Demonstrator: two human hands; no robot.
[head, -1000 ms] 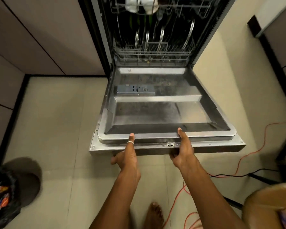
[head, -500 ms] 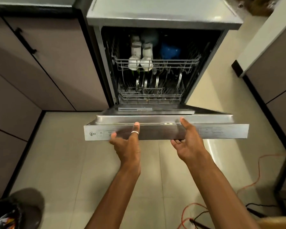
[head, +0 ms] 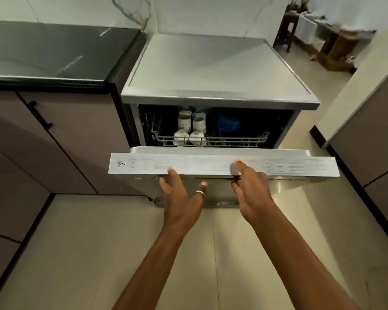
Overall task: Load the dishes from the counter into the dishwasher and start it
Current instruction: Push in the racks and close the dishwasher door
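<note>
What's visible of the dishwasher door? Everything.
The dishwasher door is brushed silver metal, with a printed control strip along its top edge, logo at left. It is tilted, part open, cups in the upper rack showing above it. The left hand presses its front; the right hand grips its edge, thumb on the strip.

The tiled floor (head: 99, 242) carries the dishwasher (head: 211, 70) in front of me, standing against the cabinet under the dark counter (head: 43, 52) on my left, its grey top just beside that counter's right end. Above its half-raised door (head: 143, 164) I can see the upper rack (head: 233, 139), and four white cups (head: 189, 130) stand in two rows toward the rack's left end. A blue dish (head: 229, 124) sits further back near the rack's middle, too dim for me to tell its shape.
</note>
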